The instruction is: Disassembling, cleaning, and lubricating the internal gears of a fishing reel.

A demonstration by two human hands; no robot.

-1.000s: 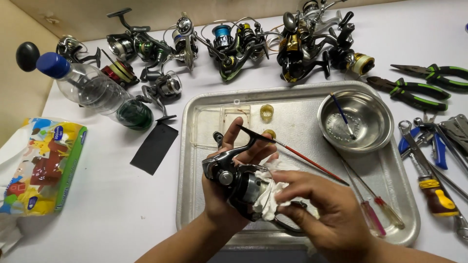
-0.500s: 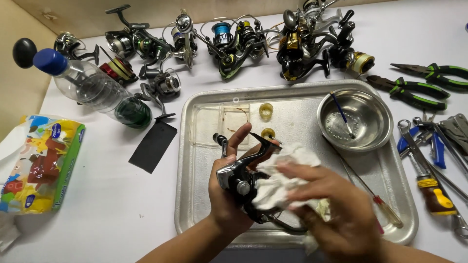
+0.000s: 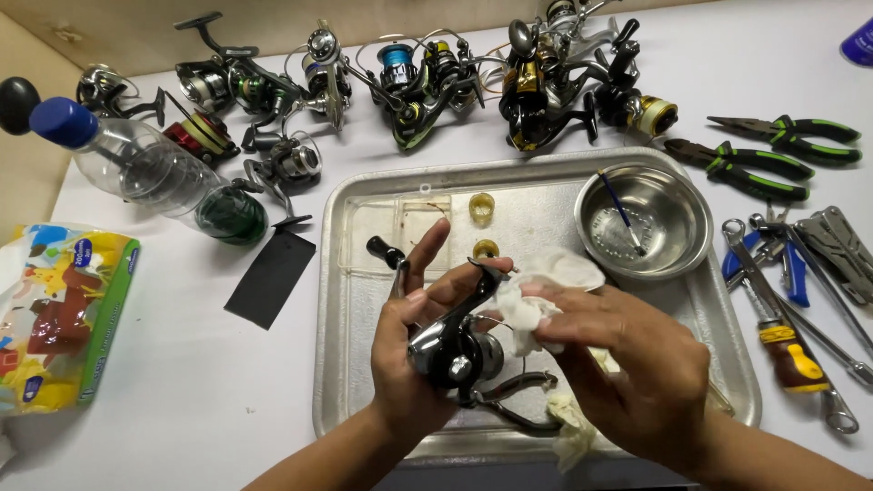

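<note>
Two hands working one black fishing reel (image 3: 452, 350) over the metal tray (image 3: 364, 300), wiping in progress.

Left hand (image 3: 409, 364) is wrapping the reel body from below, fingers curled around it, index finger lifted straight; right hand (image 3: 627, 364) is pinching a white cloth (image 3: 536, 295) against the reel's upper arm, fingers pressed together on the wad. Risk, as judged: grip is riding on smooth, possibly greasy metal, so the reel could be slipping down onto the tray. Cloth could be snagging on the wire bail (image 3: 514, 400) hanging under the right hand. Two small yellow parts (image 3: 482, 227) lying just beyond the left fingertips could be getting knocked. Steel bowl (image 3: 647, 223) beyond the right hand is holding a brush.
</note>
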